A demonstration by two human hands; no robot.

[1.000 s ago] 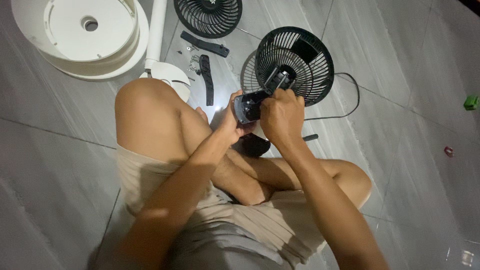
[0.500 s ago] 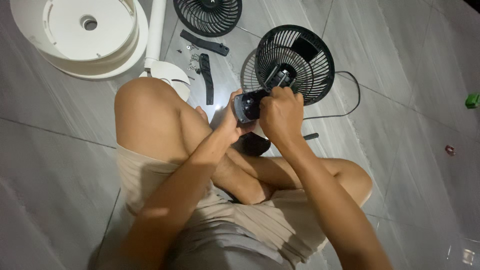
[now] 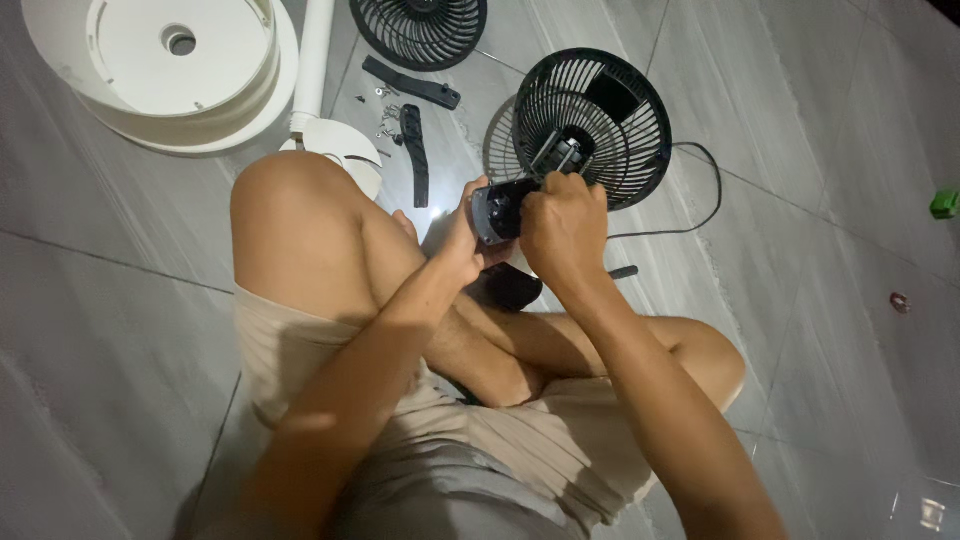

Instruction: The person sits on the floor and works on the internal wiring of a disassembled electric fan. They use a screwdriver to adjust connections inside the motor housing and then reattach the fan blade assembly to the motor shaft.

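Note:
I sit cross-legged on a grey tiled floor. My left hand grips a small black fan motor housing from the left side. My right hand is closed over the housing's right end, fingers curled tight; whether it holds a small tool I cannot tell. Just beyond both hands a black fan grille with the motor mount stands tilted on the floor, its black cord curling off to the right.
A round white fan base and white pole lie at the top left. A second black grille, black plastic strips and small screws lie beyond my knee. A green object sits at the right edge.
Both hands stay on the black housing with only slight shifts; the right hand has twisted a little. Nothing else on the floor has moved.

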